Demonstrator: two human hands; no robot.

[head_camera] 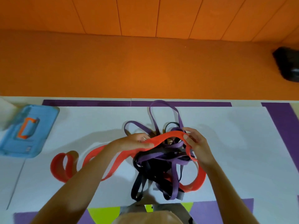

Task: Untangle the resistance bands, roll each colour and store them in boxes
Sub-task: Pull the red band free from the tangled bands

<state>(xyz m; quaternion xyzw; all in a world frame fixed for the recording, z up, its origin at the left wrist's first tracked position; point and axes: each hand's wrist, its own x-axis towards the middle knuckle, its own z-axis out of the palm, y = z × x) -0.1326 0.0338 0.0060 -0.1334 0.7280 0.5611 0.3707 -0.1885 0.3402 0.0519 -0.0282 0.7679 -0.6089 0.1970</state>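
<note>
While both hands grip it, left hand [137, 142], right hand [196, 143], wide red rubber band [163, 137] arched over tangled purple and black bands [163, 160], blue plastic box [24, 131] far left.

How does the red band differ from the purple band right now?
The red band is wider, the purple band narrower. The red band is lifted, gripped by the left hand and right hand; the purple band lies in the tangle on the table. Both are flat loops, not yet rolled.

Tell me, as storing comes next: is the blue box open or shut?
Shut: the blue box has its lid on, orange handle on top; no inside shows.
</note>
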